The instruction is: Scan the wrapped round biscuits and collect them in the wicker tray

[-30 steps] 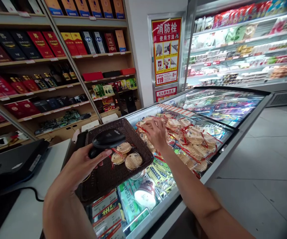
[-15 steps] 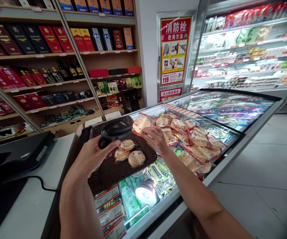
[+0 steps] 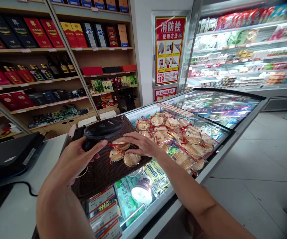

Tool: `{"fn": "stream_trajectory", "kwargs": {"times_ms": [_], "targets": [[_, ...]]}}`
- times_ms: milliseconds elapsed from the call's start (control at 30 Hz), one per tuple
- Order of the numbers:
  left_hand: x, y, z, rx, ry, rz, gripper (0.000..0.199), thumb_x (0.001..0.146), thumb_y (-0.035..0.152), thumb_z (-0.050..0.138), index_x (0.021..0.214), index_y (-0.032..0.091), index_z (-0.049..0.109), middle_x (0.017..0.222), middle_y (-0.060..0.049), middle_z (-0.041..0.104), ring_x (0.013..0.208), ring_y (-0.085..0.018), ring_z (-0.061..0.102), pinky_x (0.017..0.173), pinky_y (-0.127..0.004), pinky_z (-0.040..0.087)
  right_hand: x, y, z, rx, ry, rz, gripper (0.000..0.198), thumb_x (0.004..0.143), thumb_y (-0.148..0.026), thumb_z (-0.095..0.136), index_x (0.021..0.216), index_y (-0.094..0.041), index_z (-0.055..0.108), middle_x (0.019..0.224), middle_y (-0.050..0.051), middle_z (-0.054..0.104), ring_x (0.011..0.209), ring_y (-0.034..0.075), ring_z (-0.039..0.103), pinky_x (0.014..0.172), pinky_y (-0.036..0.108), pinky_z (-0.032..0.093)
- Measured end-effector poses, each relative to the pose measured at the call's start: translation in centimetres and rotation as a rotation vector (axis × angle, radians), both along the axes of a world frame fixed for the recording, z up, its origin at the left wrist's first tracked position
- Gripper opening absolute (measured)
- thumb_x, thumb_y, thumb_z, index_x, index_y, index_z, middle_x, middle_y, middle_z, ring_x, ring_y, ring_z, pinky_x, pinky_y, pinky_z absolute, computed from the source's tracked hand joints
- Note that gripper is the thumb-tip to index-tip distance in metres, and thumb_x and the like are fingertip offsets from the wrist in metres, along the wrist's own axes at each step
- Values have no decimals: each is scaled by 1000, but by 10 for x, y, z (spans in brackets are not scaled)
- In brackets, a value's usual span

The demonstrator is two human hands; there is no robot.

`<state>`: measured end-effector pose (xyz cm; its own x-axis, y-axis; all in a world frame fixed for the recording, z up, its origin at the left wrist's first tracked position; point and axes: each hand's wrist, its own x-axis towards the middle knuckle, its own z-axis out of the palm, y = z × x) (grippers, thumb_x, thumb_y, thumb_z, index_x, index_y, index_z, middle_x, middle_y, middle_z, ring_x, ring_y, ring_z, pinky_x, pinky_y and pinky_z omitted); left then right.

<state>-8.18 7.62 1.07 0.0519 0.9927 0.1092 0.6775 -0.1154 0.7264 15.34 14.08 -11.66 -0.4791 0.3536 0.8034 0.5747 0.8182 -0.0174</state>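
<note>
Packaged round cakes (image 3: 120, 143), clear wrap with red trim, are what the right hand (image 3: 141, 144) is on: one sits under its fingers over the dark woven basket (image 3: 103, 172), with two more wrapped cakes (image 3: 123, 157) lying in the basket just beside it, toward 6 o'clock from the hand. There's only the head view here, so everything comes from that.

The big heap of the same cakes (image 3: 180, 139) sits at about 3 o'clock from the basket, spread over the glass lid of the chest freezer (image 3: 223, 146).

What could go wrong, I'd guess: the basket rests partly on the freezer lid and juts over the counter edge (image 3: 21, 205), so a press near its rim could tip it. The slick wrappers could also slide off the glass.

Hand pose: the right arm comes in from 5 o'clock, palm down, fingers flattened and lightly closed on the cake's wrapper. The left hand (image 3: 77, 159) comes up from 7 o'clock, wrapped around the grip of a black barcode scanner (image 3: 101, 131), head aimed toward the cakes at its 3 o'clock.
</note>
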Motion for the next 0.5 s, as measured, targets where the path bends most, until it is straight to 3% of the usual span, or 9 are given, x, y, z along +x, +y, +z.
{"fn": "stream_trajectory", "kwargs": {"times_ms": [67, 167, 267, 367, 500], "targets": [[-1, 1, 0, 0, 10, 21, 59, 66, 69, 69, 95, 17, 66, 60, 2, 63, 58, -16, 58, 54, -24, 42, 3, 1, 4, -106, 28, -126, 41, 95, -43, 57, 127, -17, 60, 128, 10, 64, 123, 17, 56, 107, 31, 45], [-4, 3, -1, -6, 33, 32, 63, 63, 72, 67, 93, 18, 66, 58, 1, 64, 58, -17, 58, 54, -25, 41, 22, 3, 8, -333, 184, -665, 44, 94, -44, 58, 124, -12, 59, 123, 19, 64, 122, 27, 57, 105, 42, 46], [-6, 6, -1, -25, 61, 48, 64, 61, 74, 66, 93, 18, 66, 60, 1, 65, 60, -17, 58, 54, -25, 39, 50, 3, 8, -698, 299, -1141, 65, 88, -53, 62, 128, -3, 54, 122, 31, 60, 122, 38, 56, 97, 52, 47], [-7, 7, 0, -29, 88, 53, 67, 61, 76, 65, 93, 18, 65, 60, 1, 65, 62, -18, 58, 57, -26, 41, 73, 3, 7, -997, 276, -1206, 77, 81, -59, 67, 131, -3, 52, 120, 31, 63, 121, 39, 58, 96, 49, 47], [-4, 6, 1, -56, 128, 54, 69, 62, 77, 64, 96, 17, 65, 58, 1, 65, 60, -18, 58, 53, -24, 38, 84, 4, 5, -1072, 206, -1118, 68, 77, -59, 72, 122, -10, 60, 119, 24, 66, 116, 36, 62, 92, 44, 47]]}}
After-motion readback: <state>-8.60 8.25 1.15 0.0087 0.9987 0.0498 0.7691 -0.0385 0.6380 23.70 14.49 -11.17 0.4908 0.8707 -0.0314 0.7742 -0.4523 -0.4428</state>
